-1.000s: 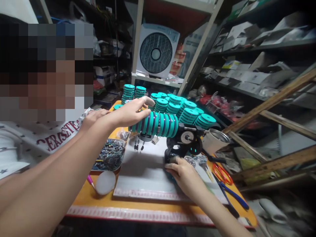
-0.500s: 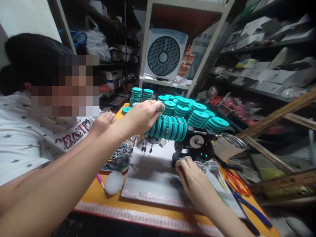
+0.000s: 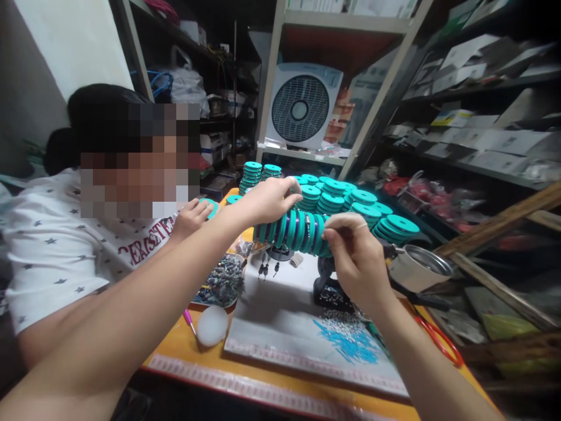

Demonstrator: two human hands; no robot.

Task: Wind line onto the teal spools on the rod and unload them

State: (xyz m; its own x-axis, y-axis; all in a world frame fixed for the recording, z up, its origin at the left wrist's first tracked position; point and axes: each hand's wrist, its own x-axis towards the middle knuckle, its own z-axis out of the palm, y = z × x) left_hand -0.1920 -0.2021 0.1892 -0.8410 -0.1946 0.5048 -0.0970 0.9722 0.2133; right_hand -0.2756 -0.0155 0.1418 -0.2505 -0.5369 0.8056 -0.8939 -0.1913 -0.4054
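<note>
A row of teal spools (image 3: 287,232) wound with dark line sits sideways on a black holder (image 3: 326,283) in front of me. Over the top of this row is my left hand (image 3: 274,199), its thumb and forefinger brought together; anything between them is too fine to see. My right hand (image 3: 357,251) is at the row's right end, with thumb and forefinger pinched close to the last spool. Whether a thread runs between the hands cannot be made out. Small dark pieces (image 3: 265,269) dangle below the row's left part.
Stacked teal spools (image 3: 333,199) stand behind. Thin blue pieces (image 3: 350,342) and tiny pale beads (image 3: 337,321) lie on the white board (image 3: 272,316). Left are a tray of metal bits (image 3: 221,280) and a white round piece (image 3: 213,325); a mug (image 3: 418,269) is right. A co-worker (image 3: 56,245) sits left.
My right hand has risen from the holder's base to the right end of the spool row. My left hand stays above the row. A teal spool now shows at the co-worker's hand.
</note>
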